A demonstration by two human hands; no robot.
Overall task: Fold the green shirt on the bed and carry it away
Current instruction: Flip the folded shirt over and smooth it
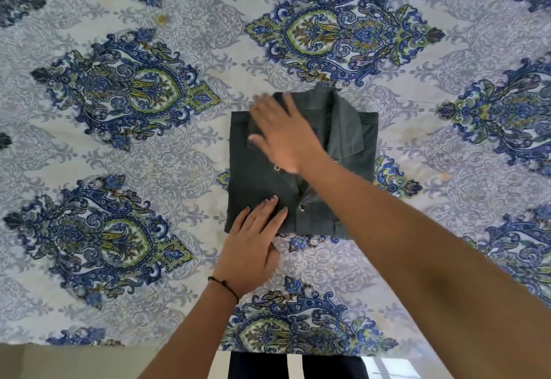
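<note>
A: Big picture first, the bedspread (125, 146) fills nearly the whole view, pale with blue and green paisley medallions, stretched flat right to the near edge.

B: And sitting in the middle of it, the green shirt (259, 181), folded down to a neat square packet, collar toward the far right corner, snap buttons showing along the placket.

A: Both arms are in. The right hand (283, 137) reaches across from the right and lies flat on the upper part of the shirt, palm down, fingers spread. It's blurred, but nothing is pinched in it.

B: Agreed, an open palm on cloth. The left hand (253, 244) comes up from below, fingertips resting on the near-left corner of the packet, heel of the hand on the bedspread. Fingers straight, also loose, gripping nothing.

A: Smaller detail: a thin dark cord bracelet (223, 284) on the left wrist.

B: And the tiniest, a metal snap (303, 206) just beside those left fingertips.
</note>
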